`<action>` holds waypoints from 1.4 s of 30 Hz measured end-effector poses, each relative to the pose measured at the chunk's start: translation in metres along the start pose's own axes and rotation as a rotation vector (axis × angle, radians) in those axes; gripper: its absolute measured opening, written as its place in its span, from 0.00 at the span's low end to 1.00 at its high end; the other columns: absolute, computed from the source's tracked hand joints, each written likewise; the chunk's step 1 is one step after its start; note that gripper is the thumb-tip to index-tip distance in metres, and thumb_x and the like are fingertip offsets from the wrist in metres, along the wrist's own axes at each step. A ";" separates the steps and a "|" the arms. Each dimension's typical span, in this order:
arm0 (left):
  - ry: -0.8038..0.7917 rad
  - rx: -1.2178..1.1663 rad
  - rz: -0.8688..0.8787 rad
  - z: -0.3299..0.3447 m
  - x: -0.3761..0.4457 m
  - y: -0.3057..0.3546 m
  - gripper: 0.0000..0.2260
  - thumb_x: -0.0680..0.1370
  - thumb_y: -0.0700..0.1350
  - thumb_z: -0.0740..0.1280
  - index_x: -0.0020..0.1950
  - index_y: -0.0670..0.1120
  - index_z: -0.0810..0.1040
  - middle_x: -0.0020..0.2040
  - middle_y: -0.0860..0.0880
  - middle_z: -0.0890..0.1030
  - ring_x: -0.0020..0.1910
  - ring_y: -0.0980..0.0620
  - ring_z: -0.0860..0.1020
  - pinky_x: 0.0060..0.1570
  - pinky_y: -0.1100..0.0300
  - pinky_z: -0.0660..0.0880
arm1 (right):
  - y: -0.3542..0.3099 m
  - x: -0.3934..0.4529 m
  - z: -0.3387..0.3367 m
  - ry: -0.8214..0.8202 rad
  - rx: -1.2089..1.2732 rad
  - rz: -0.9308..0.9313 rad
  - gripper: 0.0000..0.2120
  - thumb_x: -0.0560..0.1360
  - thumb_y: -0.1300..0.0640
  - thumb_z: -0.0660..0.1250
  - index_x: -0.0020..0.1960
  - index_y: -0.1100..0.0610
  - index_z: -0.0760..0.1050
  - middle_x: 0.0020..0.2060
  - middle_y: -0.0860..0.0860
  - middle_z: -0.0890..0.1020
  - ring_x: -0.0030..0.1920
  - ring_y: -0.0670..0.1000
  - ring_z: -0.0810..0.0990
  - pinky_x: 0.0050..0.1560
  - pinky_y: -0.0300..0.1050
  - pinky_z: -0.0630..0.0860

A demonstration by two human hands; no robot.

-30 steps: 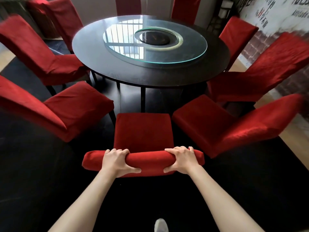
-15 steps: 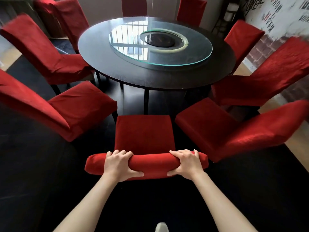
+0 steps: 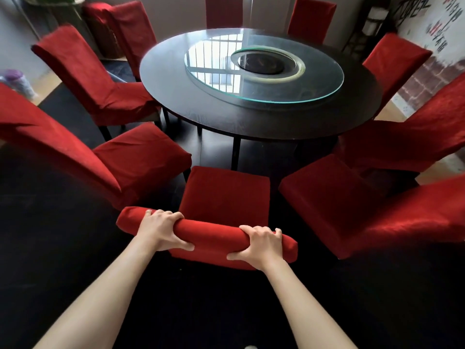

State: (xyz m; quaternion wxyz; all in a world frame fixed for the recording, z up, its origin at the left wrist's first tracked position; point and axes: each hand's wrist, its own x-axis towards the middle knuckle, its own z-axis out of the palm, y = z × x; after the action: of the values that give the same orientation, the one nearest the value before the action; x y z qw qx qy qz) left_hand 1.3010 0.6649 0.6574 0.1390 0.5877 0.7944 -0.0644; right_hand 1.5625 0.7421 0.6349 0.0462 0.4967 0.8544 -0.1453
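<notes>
A person's left hand (image 3: 161, 229) and right hand (image 3: 260, 244) grip the padded top edge of a red fabric-covered dining chair (image 3: 224, 197), fingers (image 3: 173, 215) curled over it and thumbs underneath. The chair faces a round dark wooden tabletop (image 3: 251, 122) carrying a round glass turntable (image 3: 264, 69). More red-covered chairs (image 3: 130, 157) ring it on a black floor (image 3: 63, 248).

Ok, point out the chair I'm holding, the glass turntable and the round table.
chair (image 3: 226, 195), head view, seat cushion.
glass turntable (image 3: 319, 79), head view, bare glass at right.
round table (image 3: 251, 119), head view, dark top nearest the chair.
</notes>
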 end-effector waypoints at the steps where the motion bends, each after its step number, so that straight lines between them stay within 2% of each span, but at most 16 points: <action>1: 0.005 -0.003 0.001 0.002 -0.001 0.001 0.44 0.50 0.79 0.59 0.61 0.61 0.72 0.57 0.57 0.78 0.62 0.53 0.72 0.65 0.49 0.62 | 0.001 -0.001 -0.001 0.009 -0.005 -0.007 0.40 0.57 0.22 0.64 0.64 0.41 0.72 0.52 0.45 0.81 0.56 0.50 0.78 0.65 0.58 0.62; 5: 0.008 0.012 0.006 0.005 -0.012 0.002 0.44 0.49 0.79 0.59 0.61 0.60 0.73 0.57 0.57 0.78 0.60 0.52 0.72 0.65 0.49 0.63 | 0.000 -0.009 -0.002 0.021 -0.043 -0.050 0.38 0.58 0.22 0.64 0.58 0.44 0.75 0.47 0.46 0.83 0.50 0.50 0.80 0.57 0.49 0.67; 11: 0.018 0.022 0.023 0.016 -0.034 0.003 0.44 0.50 0.79 0.59 0.62 0.60 0.72 0.57 0.56 0.78 0.60 0.52 0.72 0.65 0.49 0.62 | -0.001 -0.030 0.005 0.038 -0.096 -0.094 0.36 0.58 0.23 0.63 0.56 0.47 0.75 0.46 0.47 0.82 0.49 0.51 0.80 0.53 0.48 0.67; 15: 0.032 -0.042 -0.022 0.021 -0.040 0.016 0.44 0.51 0.80 0.59 0.63 0.60 0.72 0.58 0.56 0.78 0.61 0.51 0.71 0.67 0.47 0.60 | 0.010 -0.030 -0.006 0.018 -0.080 -0.080 0.37 0.57 0.23 0.64 0.57 0.45 0.74 0.46 0.46 0.82 0.49 0.50 0.80 0.54 0.47 0.68; 19: 0.070 -0.039 -0.044 0.030 -0.044 0.033 0.45 0.50 0.81 0.54 0.60 0.59 0.73 0.54 0.56 0.77 0.59 0.50 0.71 0.66 0.48 0.60 | 0.028 -0.025 -0.017 -0.023 -0.066 -0.094 0.37 0.56 0.22 0.64 0.57 0.44 0.74 0.46 0.45 0.82 0.49 0.48 0.79 0.56 0.47 0.68; 22: 0.100 -0.022 -0.038 0.038 -0.049 0.034 0.46 0.50 0.82 0.53 0.61 0.60 0.72 0.55 0.55 0.76 0.59 0.50 0.71 0.68 0.48 0.57 | 0.030 -0.030 -0.014 0.010 -0.090 -0.098 0.38 0.56 0.22 0.64 0.58 0.44 0.75 0.46 0.45 0.82 0.49 0.48 0.79 0.56 0.46 0.67; 27: 0.041 -0.046 -0.020 0.035 -0.047 0.028 0.47 0.49 0.81 0.55 0.63 0.61 0.70 0.57 0.57 0.75 0.63 0.50 0.69 0.72 0.42 0.50 | 0.025 -0.039 -0.007 0.039 -0.060 -0.058 0.37 0.56 0.23 0.65 0.56 0.45 0.76 0.45 0.45 0.83 0.49 0.48 0.80 0.56 0.46 0.67; 33: 0.021 -0.038 0.035 0.032 -0.052 0.019 0.48 0.49 0.81 0.57 0.66 0.61 0.70 0.58 0.57 0.75 0.65 0.50 0.69 0.73 0.41 0.50 | 0.015 -0.056 0.001 0.074 -0.017 -0.015 0.35 0.56 0.23 0.65 0.54 0.43 0.77 0.44 0.44 0.83 0.48 0.47 0.79 0.56 0.45 0.67; 38: 0.025 -0.038 0.040 0.029 -0.054 0.012 0.47 0.49 0.81 0.57 0.64 0.61 0.71 0.58 0.57 0.75 0.64 0.51 0.70 0.73 0.40 0.50 | 0.004 -0.062 0.002 0.066 -0.002 0.018 0.35 0.58 0.24 0.66 0.58 0.43 0.76 0.48 0.44 0.82 0.52 0.48 0.78 0.59 0.47 0.66; 42: 0.043 0.024 0.053 0.027 -0.052 0.004 0.48 0.50 0.82 0.54 0.65 0.61 0.70 0.58 0.58 0.76 0.63 0.52 0.71 0.72 0.38 0.48 | -0.005 -0.063 0.006 0.084 0.034 0.053 0.36 0.58 0.24 0.66 0.60 0.42 0.75 0.52 0.43 0.82 0.56 0.47 0.76 0.64 0.52 0.62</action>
State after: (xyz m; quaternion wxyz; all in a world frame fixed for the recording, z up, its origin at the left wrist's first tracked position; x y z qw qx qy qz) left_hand 1.3229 0.6112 0.6470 0.1166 0.6114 0.7806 -0.0578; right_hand 1.5898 0.6854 0.6440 0.0057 0.5254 0.8397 -0.1373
